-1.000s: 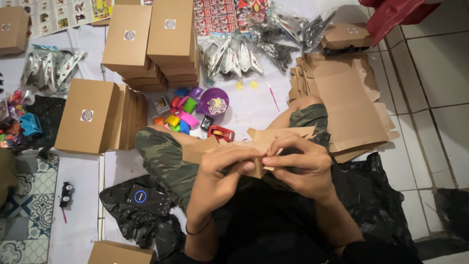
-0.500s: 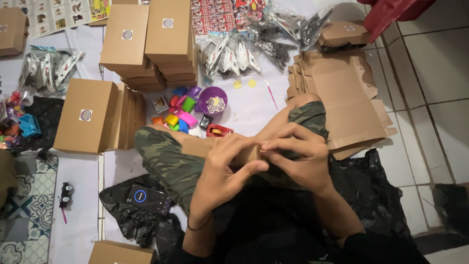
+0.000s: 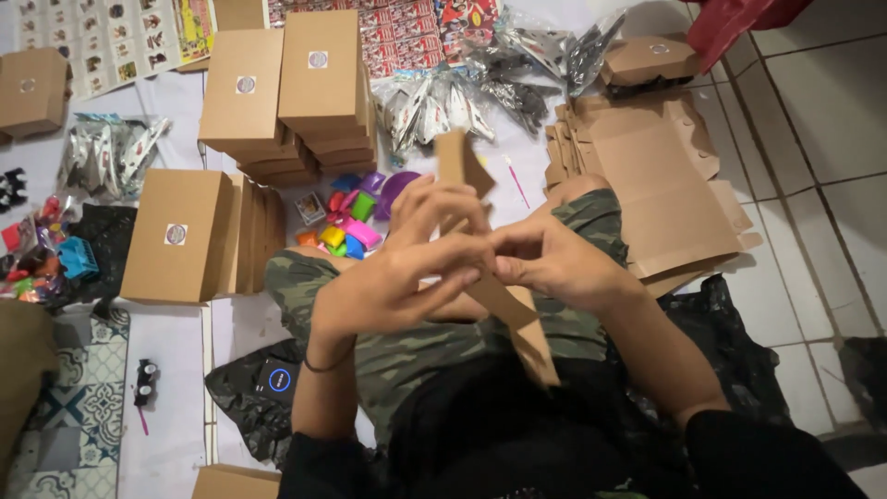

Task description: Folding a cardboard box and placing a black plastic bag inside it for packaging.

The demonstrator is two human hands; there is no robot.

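Both hands grip a flat cardboard box over the lap.
The left hand (image 3: 397,277) and right hand (image 3: 550,263) pinch the cardboard box (image 3: 499,296), fingers curled tightly round it; beyond lie small coloured toys (image 3: 346,226), then stacked boxes (image 3: 286,92).

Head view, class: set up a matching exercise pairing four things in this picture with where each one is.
Things:
1. Unfolded cardboard box blank
2. Stack of flat box blanks
3. Colourful small toys
4. Black plastic bag

Places:
A. On the floor beyond the knees
B. Between both hands
C. On the floor beside the person's right knee
D. On the floor by the left hip

Pairs: 1-B, 2-C, 3-A, 4-D
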